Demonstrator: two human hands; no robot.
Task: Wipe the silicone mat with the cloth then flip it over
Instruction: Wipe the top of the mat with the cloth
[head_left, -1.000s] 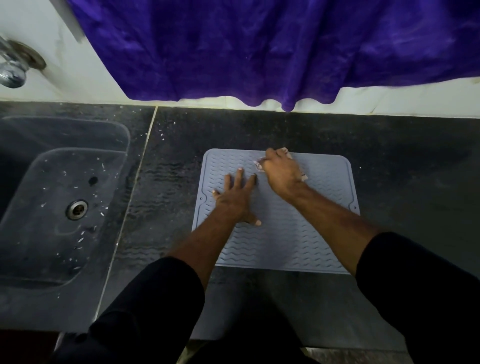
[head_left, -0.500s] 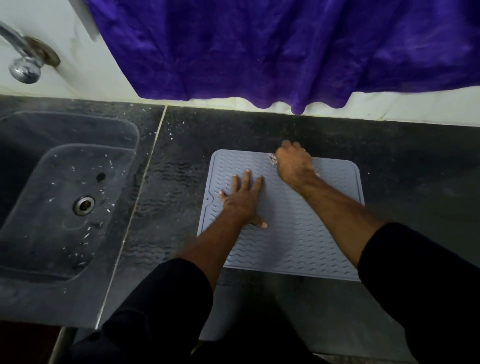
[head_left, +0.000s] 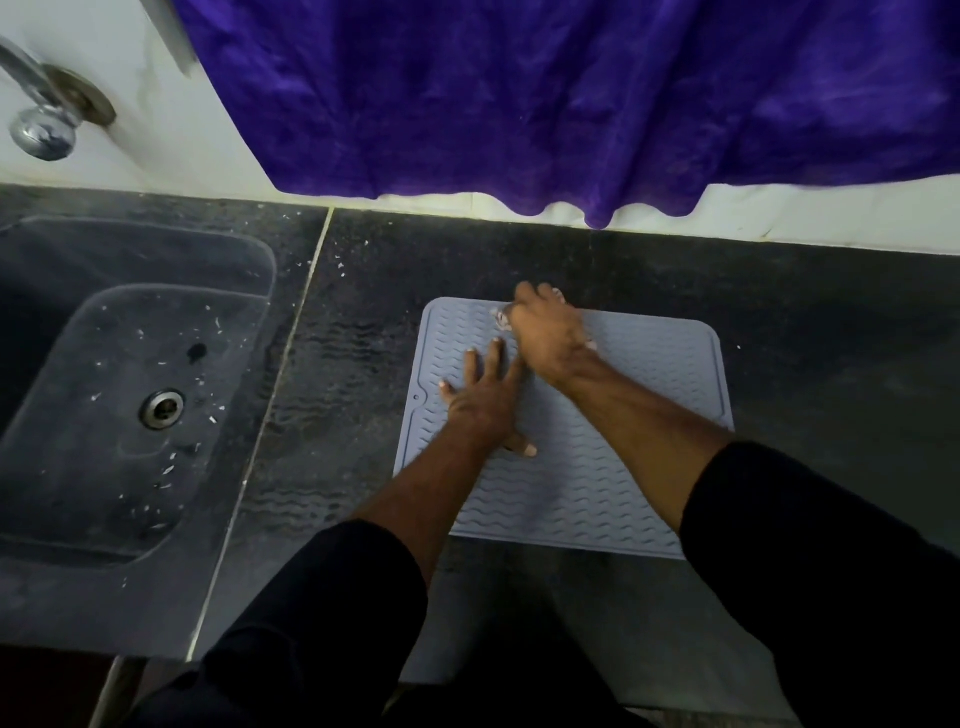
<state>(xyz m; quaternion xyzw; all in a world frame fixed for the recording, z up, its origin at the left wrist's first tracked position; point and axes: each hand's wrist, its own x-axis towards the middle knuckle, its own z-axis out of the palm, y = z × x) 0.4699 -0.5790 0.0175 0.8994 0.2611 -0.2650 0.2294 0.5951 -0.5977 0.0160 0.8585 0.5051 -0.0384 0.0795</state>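
A grey silicone mat (head_left: 634, 415) with a wavy ribbed pattern lies flat on the dark stone counter (head_left: 395, 280). My left hand (head_left: 485, 400) presses flat on the mat's left half, fingers spread. My right hand (head_left: 550, 338) is at the mat's far edge, closed on a small light cloth (head_left: 503, 316). Only bits of the cloth peek out past the fingers and by the wrist; the rest is hidden under the hand.
A dark sink (head_left: 130, 405) with a metal drain (head_left: 162, 409) and white specks is set into the counter at left. A chrome tap (head_left: 41, 119) sticks out of the white wall. A purple fabric (head_left: 571, 98) hangs over the back wall.
My right hand with the cloth has slid along the mat's far edge, ending a little to the left, close above my left hand. My left hand stays pressed on the mat.
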